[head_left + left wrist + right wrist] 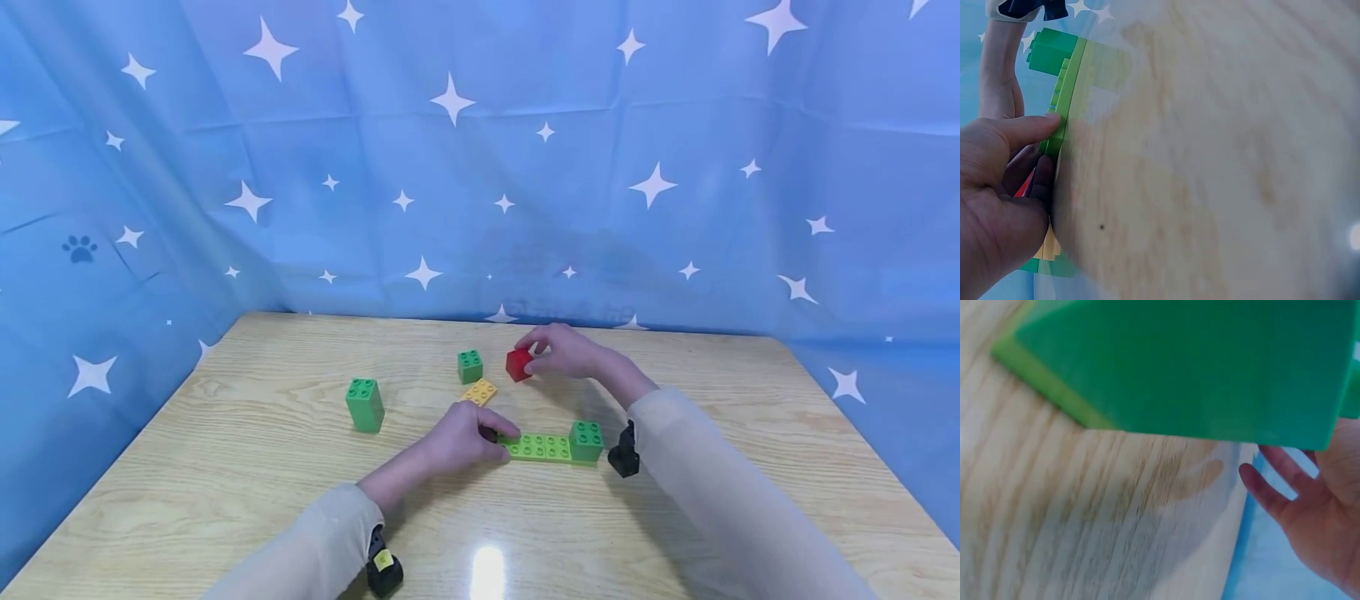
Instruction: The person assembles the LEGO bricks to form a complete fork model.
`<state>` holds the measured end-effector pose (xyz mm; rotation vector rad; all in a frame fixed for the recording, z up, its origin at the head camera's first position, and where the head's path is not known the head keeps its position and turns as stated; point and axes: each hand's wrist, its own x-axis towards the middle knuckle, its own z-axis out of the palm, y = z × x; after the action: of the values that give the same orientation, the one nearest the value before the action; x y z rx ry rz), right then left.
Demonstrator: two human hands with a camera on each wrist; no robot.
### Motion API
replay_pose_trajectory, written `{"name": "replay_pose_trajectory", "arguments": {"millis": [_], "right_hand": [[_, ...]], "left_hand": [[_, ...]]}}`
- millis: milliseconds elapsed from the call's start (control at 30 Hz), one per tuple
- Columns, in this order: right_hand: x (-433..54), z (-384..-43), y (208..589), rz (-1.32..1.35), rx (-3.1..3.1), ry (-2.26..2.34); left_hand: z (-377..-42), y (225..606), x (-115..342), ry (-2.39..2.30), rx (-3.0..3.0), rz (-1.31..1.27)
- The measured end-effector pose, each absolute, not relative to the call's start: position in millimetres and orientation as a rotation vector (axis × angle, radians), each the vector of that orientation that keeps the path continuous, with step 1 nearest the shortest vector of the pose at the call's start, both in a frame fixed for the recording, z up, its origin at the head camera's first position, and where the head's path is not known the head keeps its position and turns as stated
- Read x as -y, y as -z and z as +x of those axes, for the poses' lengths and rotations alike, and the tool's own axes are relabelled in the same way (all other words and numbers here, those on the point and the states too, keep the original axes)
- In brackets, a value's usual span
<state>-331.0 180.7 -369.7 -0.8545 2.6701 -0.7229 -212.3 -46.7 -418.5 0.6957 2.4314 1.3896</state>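
With thumb and fingers, my left hand [467, 437] pinches the left end of a long light green building plate [547, 447] lying on the table. A green brick [586, 442] with studs on top stands on the plate's right end; it looms large and close in the right wrist view. Farther back, my right hand [566, 352] grips a red brick [517, 365], fingers over its top and thumb at its near side. In the left wrist view, my left thumb lies on the plate's studs [1055, 100], and the hand hides most of the red brick.
A yellow plate [480, 391] lies just beyond my left hand, with a small green brick [470, 367] behind it. A tall green brick [365, 406] stands at the left. Behind the wooden table [247, 467] hangs a blue curtain [480, 167] with white stars.
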Motion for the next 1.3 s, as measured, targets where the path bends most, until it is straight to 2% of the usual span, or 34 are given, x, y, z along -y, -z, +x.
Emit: {"name": "replay_pose_trajectory", "arguments": {"millis": [567,1300], "right_hand": [[-193,-315,372,-0.730,-2.668,0.870],[-220,-234,355,-0.698,-2.579,1.128]], "left_hand": [[-210,418,47,-1.396,-2.417,0.690],[-210,420,48,-1.463,-2.387,0.733]]}}
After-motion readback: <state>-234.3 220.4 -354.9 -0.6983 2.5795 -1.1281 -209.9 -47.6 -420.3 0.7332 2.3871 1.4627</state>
